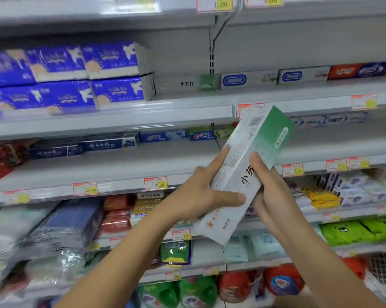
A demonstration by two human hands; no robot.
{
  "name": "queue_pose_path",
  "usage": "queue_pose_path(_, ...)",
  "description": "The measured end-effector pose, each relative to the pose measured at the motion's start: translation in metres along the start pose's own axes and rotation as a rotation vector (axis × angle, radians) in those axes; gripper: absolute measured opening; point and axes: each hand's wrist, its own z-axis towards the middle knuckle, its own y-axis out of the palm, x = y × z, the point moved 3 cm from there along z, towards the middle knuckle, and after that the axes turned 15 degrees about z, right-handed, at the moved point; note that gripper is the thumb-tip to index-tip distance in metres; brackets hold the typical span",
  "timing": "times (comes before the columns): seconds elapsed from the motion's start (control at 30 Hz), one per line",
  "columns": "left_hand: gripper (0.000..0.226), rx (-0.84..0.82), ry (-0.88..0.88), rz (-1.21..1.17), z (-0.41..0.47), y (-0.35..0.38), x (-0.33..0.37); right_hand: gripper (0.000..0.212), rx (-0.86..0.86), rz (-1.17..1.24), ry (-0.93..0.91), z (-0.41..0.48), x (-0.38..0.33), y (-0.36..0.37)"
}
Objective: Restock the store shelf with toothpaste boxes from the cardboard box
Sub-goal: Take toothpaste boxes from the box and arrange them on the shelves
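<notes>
Toothpaste box (254,138), between left hand (196,196), right hand (270,196)

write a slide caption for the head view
Left hand and right hand hold a white-and-green toothpaste box tilted before the store shelf.

Two bare forearms, a left hand (196,194) and right hand (274,196) with slim fingers, short plain nails.

- Left hand (196,196) grips toothpaste box (261,138), thumb across the front, forefinger up the side edge.
- Right hand (270,196) grips it too, thumb on front.
- Both forearms bare, raised, converging.
</notes>
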Motion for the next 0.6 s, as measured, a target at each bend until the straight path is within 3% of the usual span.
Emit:
queue_pose_path(0.13,0.097,0.089,0.074,0.227,0.014,-0.053,0.046,0.058,-0.142,-0.133,-0.151,0.022,-0.064,0.016)
queue_pose_path(0.23,0.096,0.180,0.075,0.503,0.043,-0.093,0.069,0.071,-0.090,-0.287,-0.333,0.057,-0.112,0.013)
queue_pose_path(0.33,0.089,0.255,0.046,0.742,0.079,-0.129,0.093,0.089,-0.035,-0.474,-0.403,0.099,-0.148,0.013)
queue_pose_path(0.5,0.085,0.109,-0.072,0.746,0.146,-0.166,0.106,0.057,-0.030,-0.823,-0.340,0.162,-0.177,0.024)
queue_pose_path(0.6,0.087,0.038,-0.167,0.759,0.178,-0.182,0.094,0.050,-0.109,-0.994,-0.183,0.195,-0.180,0.026)
